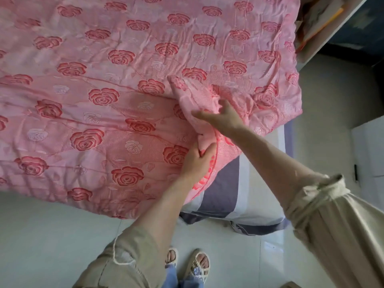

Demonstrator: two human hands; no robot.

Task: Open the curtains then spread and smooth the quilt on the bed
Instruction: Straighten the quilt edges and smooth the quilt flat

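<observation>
Underneath, the bed (220, 190) bears the quilt (104, 80), its bunched fold gripped by left hand (197, 161) and right hand (225, 118).

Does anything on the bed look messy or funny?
Yes. A near corner of the quilt is folded back on itself and bunched, where the left hand grips it and the right hand reaches in. The striped sheet lies bare there, so the quilt isn't spread flat.
</observation>
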